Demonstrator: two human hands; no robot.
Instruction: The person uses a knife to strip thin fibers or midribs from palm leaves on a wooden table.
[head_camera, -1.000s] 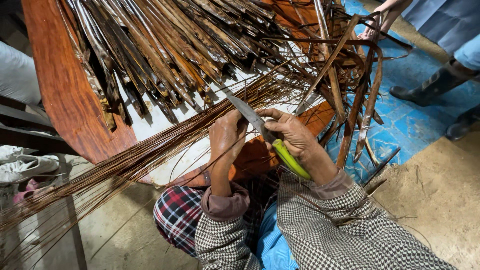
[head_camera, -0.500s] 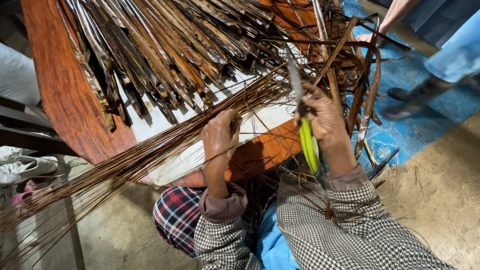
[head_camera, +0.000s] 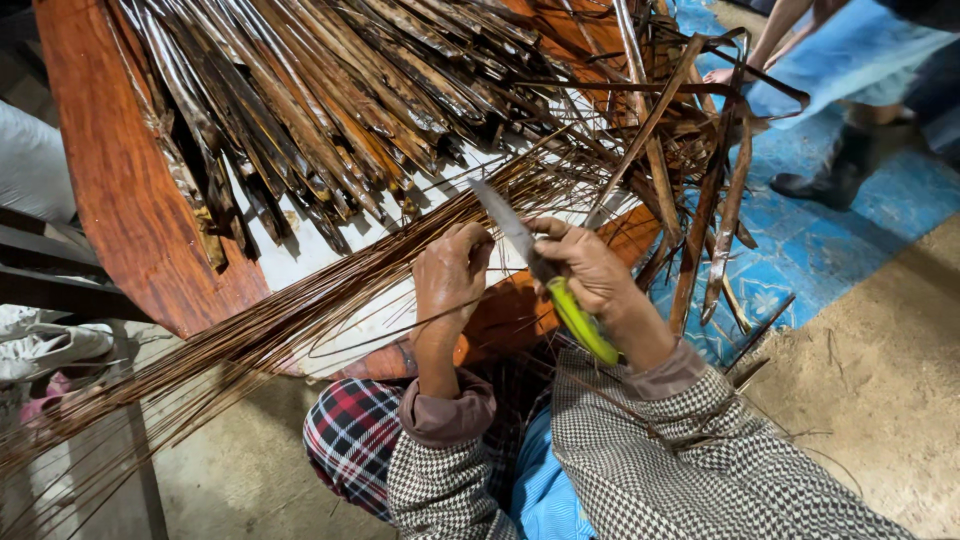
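Gripping a knife (head_camera: 545, 275) by its yellow-green handle, the right hand (head_camera: 592, 275) was closed tight around it, the grey blade pointing up and to the far left. The left hand (head_camera: 450, 275), just beside the blade, had its fingers curled shut on thin brown ribs (head_camera: 300, 315); which rib it pinched could not be made out. The blade lay across those ribs close to the left thumb.

The ribs ran from the hands out to the near left in a long loose bundle, off the edge of a reddish wooden table (head_camera: 110, 190). A white sheet (head_camera: 300, 250) showed beneath them. On the far side of the table lay a heap of dried brown leaf strips (head_camera: 300, 90), and more strips (head_camera: 700, 200) hung bent to the right, crossing in front of a blue patterned mat (head_camera: 830, 240).

At far right stood another person's boot (head_camera: 835, 175), the figure cut off by the frame. Checked sleeves hid both wrists, and stray ribs crossed over the lap.
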